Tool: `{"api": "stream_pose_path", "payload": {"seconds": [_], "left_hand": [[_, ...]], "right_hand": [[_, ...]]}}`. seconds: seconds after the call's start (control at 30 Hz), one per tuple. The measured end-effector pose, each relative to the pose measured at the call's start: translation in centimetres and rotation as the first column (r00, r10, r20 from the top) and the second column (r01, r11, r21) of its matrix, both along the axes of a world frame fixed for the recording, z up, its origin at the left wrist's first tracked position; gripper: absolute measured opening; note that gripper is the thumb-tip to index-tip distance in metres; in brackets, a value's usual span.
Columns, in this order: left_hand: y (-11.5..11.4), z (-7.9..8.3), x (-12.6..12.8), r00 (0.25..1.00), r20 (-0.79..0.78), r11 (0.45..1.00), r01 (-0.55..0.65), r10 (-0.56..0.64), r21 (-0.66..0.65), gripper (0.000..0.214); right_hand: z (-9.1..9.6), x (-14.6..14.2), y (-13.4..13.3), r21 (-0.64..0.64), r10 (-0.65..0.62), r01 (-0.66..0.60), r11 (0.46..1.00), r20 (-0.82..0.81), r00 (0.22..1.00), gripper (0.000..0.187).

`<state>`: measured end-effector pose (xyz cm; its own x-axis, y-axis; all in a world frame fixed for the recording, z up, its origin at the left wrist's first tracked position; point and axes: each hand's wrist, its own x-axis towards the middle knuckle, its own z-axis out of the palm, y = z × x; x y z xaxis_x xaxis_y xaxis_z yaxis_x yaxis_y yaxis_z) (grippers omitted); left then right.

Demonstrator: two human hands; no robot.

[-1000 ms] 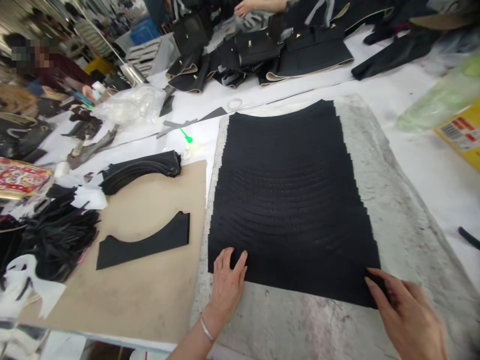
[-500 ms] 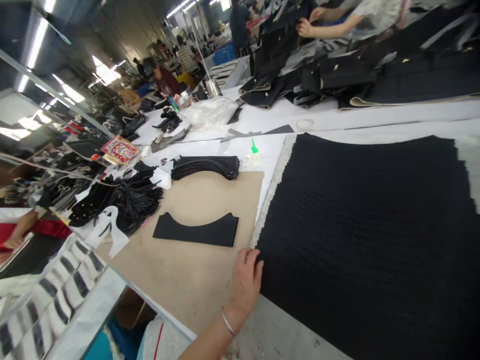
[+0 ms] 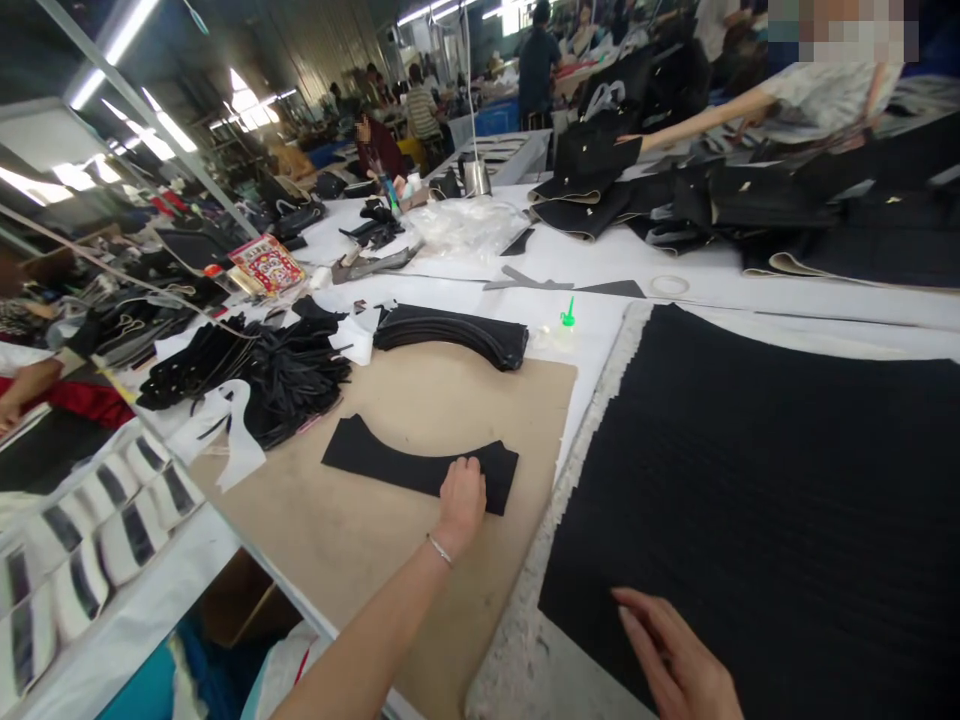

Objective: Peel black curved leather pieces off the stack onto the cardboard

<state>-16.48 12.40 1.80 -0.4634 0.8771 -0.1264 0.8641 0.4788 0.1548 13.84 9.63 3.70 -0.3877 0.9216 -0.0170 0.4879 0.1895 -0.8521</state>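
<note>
My left hand (image 3: 460, 500) rests on the right end of a single curved black piece (image 3: 405, 465) lying on a brown cardboard sheet (image 3: 360, 540); its fingers lie on the piece, and a grip cannot be made out. My right hand (image 3: 679, 660) hovers with fingers stretched out over the near left corner of a large fanned stack of black pieces (image 3: 765, 500), which lies on a grey stained board (image 3: 517, 660). A stack of the same curved black pieces (image 3: 454, 335) sits at the far edge of the cardboard.
A heap of black straps (image 3: 262, 375) and white paper lie left of the cardboard. A green-capped bottle (image 3: 567, 318) stands beyond it. Black bag parts (image 3: 705, 200) cover the far table, where another person's arm (image 3: 712, 118) reaches. Other people work in the background.
The view swung left. My left hand left the corner of the big black stack and went onto the single curved piece on the cardboard. My right hand is back in view.
</note>
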Motion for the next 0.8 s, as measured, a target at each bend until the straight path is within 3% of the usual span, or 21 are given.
{"api": "stream_pose_path", "payload": {"seconds": [0.1, 0.17, 0.33, 0.47, 0.57, 0.67, 0.8], "left_hand": [[-0.1, 0.2, -0.2, 0.999, 0.032, 1.000, 0.027, -0.028, 0.006, 0.028], [0.0, 0.1, -0.4, 0.997, 0.061, 0.999, 0.041, -0.041, 0.005, 0.022], [0.7, -0.1, -2.1, 0.979, 0.201, 0.999, 0.032, -0.032, 0.001, 0.020], [1.2, -0.1, -4.2, 0.930, 0.363, 0.998, -0.068, 0.063, 0.001, 0.023], [1.1, -0.6, -5.7, 0.853, 0.500, 0.983, -0.182, 0.153, 0.010, 0.019], [1.0, -1.4, -6.7, 0.742, 0.633, 0.954, -0.301, 0.223, 0.017, 0.015], [0.9, -1.9, -8.0, 0.563, 0.774, 0.871, -0.491, 0.291, 0.029, 0.015]], "right_hand": [[0.6, -6.2, 1.9, -0.046, 0.062, -0.063, 0.997, -0.033, 0.998, 0.028], [0.6, -9.0, 2.8, -0.084, 0.092, -0.095, 0.992, -0.046, 0.995, 0.030], [-0.2, -12.7, 4.1, -0.110, 0.112, -0.116, 0.987, -0.038, 0.993, 0.031], [-0.7, -15.1, 4.9, -0.068, 0.120, -0.120, 0.990, 0.004, 0.993, 0.030], [-1.3, -17.3, 5.6, 0.020, 0.187, -0.189, 0.982, 0.063, 0.980, 0.034], [-2.3, -19.1, 6.1, 0.094, 0.283, -0.310, 0.946, 0.225, 0.932, 0.044], [-3.3, -20.2, 6.0, 0.102, 0.320, -0.379, 0.920, 0.366, 0.874, 0.044]]}}
